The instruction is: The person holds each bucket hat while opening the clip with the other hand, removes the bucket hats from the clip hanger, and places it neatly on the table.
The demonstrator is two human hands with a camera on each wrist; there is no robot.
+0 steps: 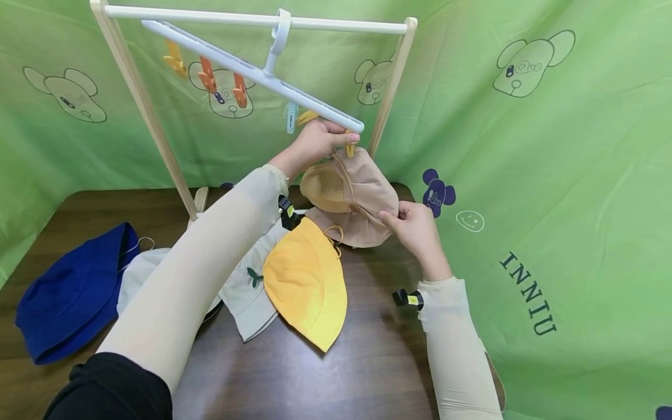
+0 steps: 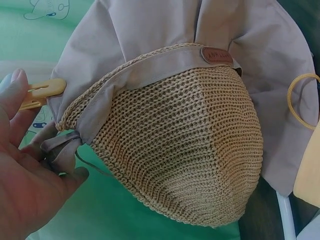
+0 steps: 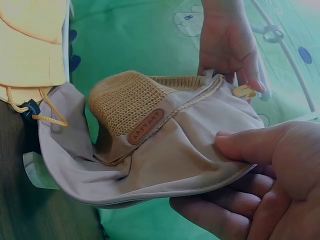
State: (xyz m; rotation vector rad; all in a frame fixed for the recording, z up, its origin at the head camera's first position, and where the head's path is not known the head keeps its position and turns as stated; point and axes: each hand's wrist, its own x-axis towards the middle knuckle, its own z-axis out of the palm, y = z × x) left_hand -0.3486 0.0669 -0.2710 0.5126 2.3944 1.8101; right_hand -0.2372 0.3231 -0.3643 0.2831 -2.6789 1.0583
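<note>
A beige sun hat (image 1: pixel 370 181) with a knitted straw-coloured crown (image 2: pixel 185 150) and a brown label (image 3: pixel 146 126) hangs at the low right end of a pale blue hanger (image 1: pixel 252 73). A yellow clothespin (image 1: pixel 350 144) bites the edge of its brim. My left hand (image 1: pixel 315 143) pinches this clothespin between thumb and forefinger, its other fingers beside the knotted tie (image 2: pixel 65 147). With thumb above and fingers beneath, my right hand (image 1: pixel 417 230) holds the brim on the right side. The hat's lower brim reaches down near a yellow bucket hat (image 1: pixel 307 280).
The hanger tilts from a white rod (image 1: pixel 210 16) on a wooden-legged rack. Orange clothespins (image 1: pixel 240 91), a blue one (image 1: pixel 291 118) and yellow ones hang along it. On the brown table (image 1: pixel 294 379) lie a blue hat (image 1: pixel 79 291) and pale grey hats (image 1: pixel 249 297). Green cloth (image 1: pixel 583 175) surrounds everything.
</note>
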